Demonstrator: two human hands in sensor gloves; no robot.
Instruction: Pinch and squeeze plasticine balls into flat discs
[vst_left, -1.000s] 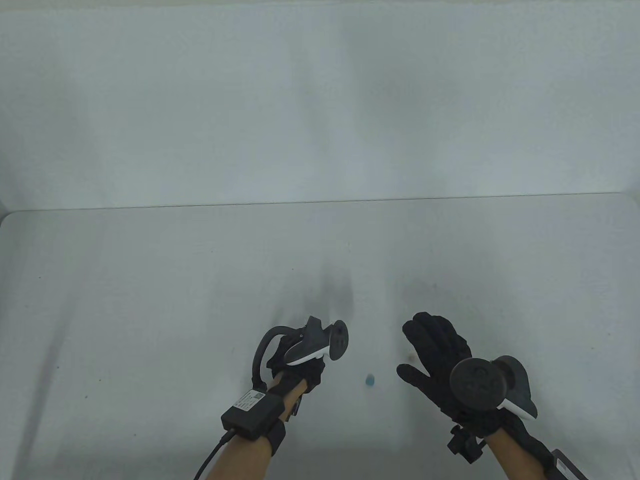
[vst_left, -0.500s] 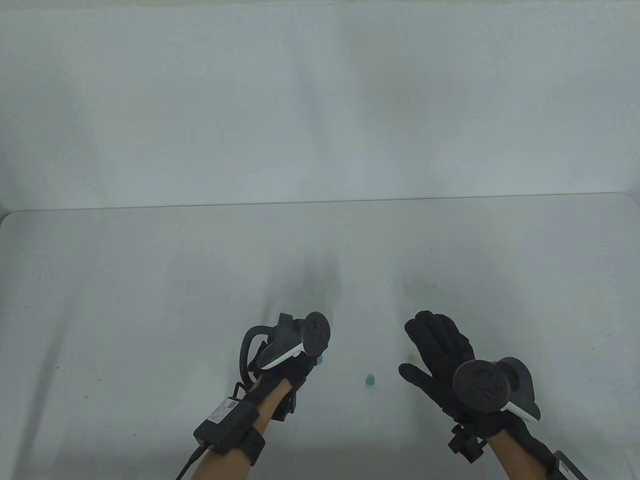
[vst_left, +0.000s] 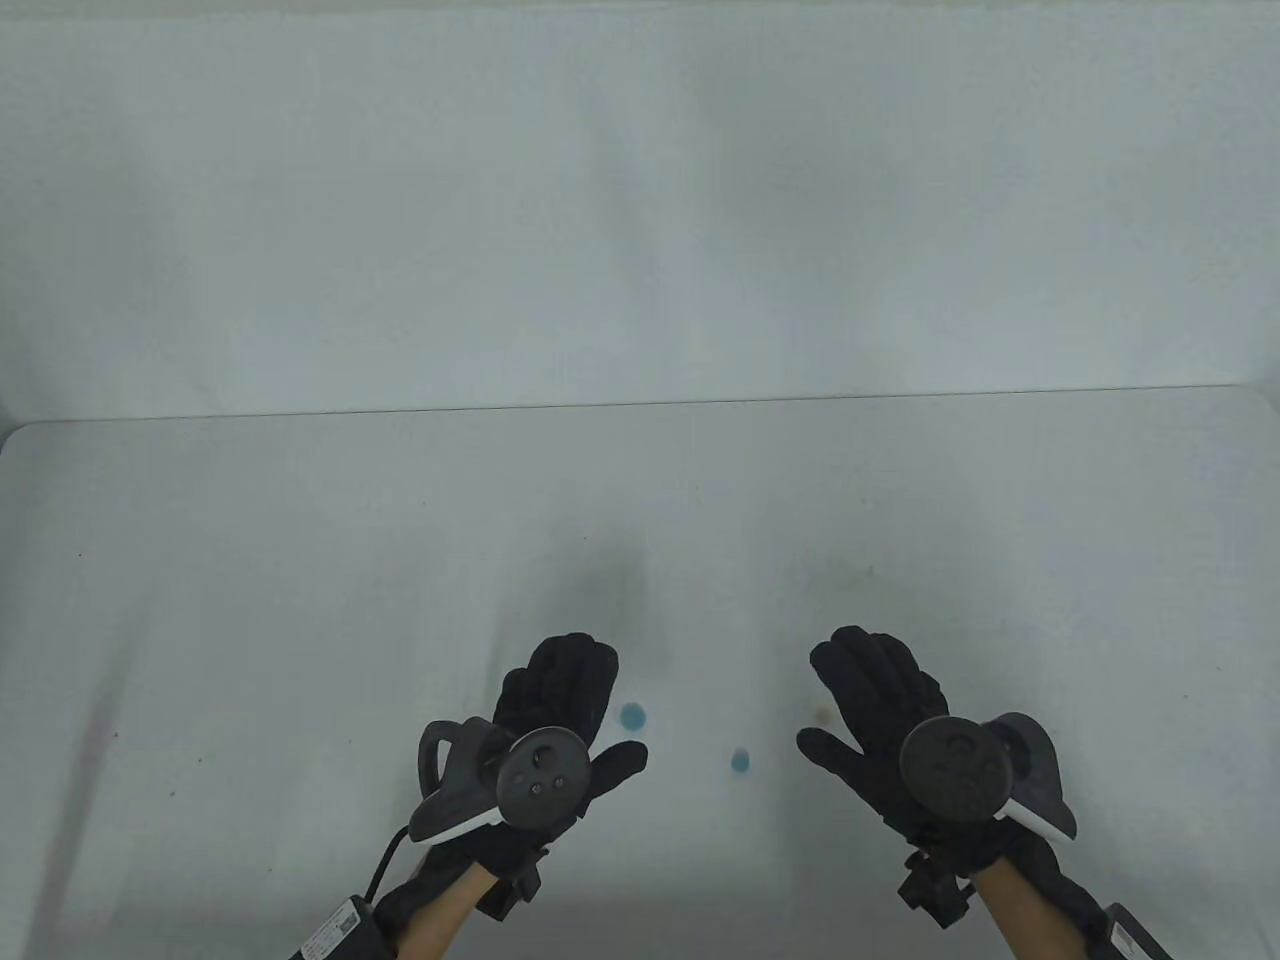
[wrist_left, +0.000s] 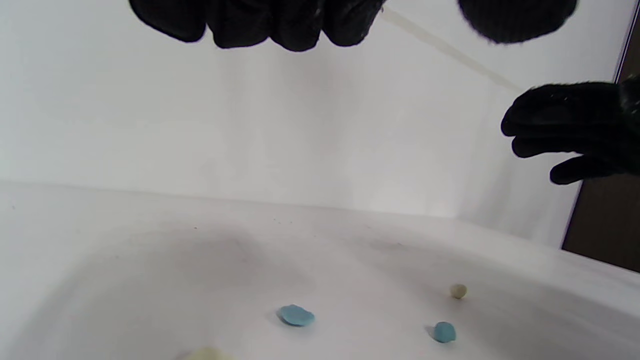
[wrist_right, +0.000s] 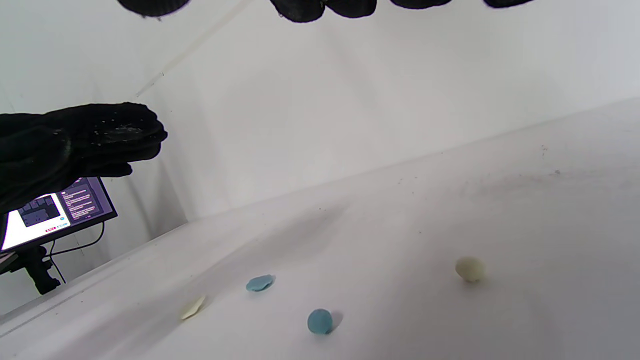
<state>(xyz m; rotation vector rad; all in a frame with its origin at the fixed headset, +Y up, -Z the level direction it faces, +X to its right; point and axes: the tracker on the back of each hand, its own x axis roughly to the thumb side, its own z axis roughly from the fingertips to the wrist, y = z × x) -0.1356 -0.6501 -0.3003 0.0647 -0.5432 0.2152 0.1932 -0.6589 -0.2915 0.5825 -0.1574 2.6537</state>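
Now, going from the left, the left hand (vst_left: 555, 715) hovers above the table (vst_left: 250, 600) near its front edge, fingers spread out and apart, holding nothing. Under it or just beside it lies a pale cream disc (wrist_right: 192, 307), already flat; the table view does not show it, so I think the hand covers it there. Next comes the blue disc (vst_left: 632, 716), also pressed flat, lying just beside the left hand's thumb. A little further right stands the blue ball (vst_left: 741, 760), round and untouched, between the two hands. After that there is a cream ball (wrist_right: 469, 268), also round; in the table view it seems to be only a faint spot near the fingers of the right hand. The right hand (vst_left: 875, 720) hovers at the right side near the front edge, open with fingers apart, and it grips nothing. So, as I judge it, two pieces are done and two balls remain to be pinched flat, about half of the work.
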